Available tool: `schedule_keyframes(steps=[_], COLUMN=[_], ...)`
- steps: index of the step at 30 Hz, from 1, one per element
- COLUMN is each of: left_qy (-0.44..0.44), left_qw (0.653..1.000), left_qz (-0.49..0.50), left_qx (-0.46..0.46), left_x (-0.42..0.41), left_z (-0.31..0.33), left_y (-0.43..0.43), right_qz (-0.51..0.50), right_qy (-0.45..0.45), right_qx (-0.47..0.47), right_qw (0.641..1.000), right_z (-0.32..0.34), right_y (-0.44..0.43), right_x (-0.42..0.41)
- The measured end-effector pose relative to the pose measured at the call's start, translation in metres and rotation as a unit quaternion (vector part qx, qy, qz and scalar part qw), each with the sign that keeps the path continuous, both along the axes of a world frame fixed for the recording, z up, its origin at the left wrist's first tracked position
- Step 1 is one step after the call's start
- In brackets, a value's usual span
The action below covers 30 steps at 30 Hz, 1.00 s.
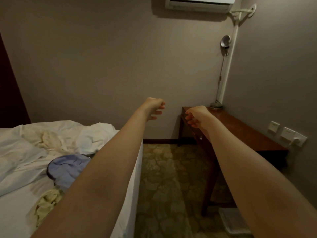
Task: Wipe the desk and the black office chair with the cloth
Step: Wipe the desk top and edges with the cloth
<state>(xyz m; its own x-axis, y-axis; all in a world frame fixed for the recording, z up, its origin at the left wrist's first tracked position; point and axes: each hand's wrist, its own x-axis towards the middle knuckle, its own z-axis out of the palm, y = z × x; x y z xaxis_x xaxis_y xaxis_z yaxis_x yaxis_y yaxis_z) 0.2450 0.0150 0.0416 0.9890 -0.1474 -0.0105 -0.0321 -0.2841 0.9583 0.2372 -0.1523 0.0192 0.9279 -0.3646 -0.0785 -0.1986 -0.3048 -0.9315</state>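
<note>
Both my arms stretch straight out in front of me. My left hand [155, 108] hangs in the air before the wall, fingers loosely curled, holding nothing. My right hand [197, 117] hangs the same way over the near left corner of the brown wooden desk [240, 131], which runs along the right wall. A pale yellow cloth [45, 206] lies crumpled on the bed at lower left, beside a light blue cloth [68, 167]. No black office chair is in view.
A bed with rumpled white sheets [25, 148] fills the left side. A silver desk lamp [221, 74] stands at the desk's far end. Wall sockets [288, 134] sit above the desk on the right. Patterned carpet [168, 177] runs between bed and desk; an air conditioner [200, 3] hangs above.
</note>
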Motion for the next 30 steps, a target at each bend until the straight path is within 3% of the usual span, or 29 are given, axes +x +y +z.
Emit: schedule_keyframes(steps=[17, 30], left_qy=[0.041, 0.059], left_qw=[0.999, 0.997], left_qz=[0.001, -0.007], left_qx=[0.004, -0.038], left_x=[0.216, 0.399], left_z=[-0.044, -0.043], left_y=[-0.063, -0.166], right_qz=[-0.02, -0.021], right_qy=[0.01, -0.008], right_qx=[0.032, 0.027], right_qw=[0.999, 0.999], right_z=[-0.029, -0.008], right_y=[-0.074, -0.2], right_x=[0.205, 0.38])
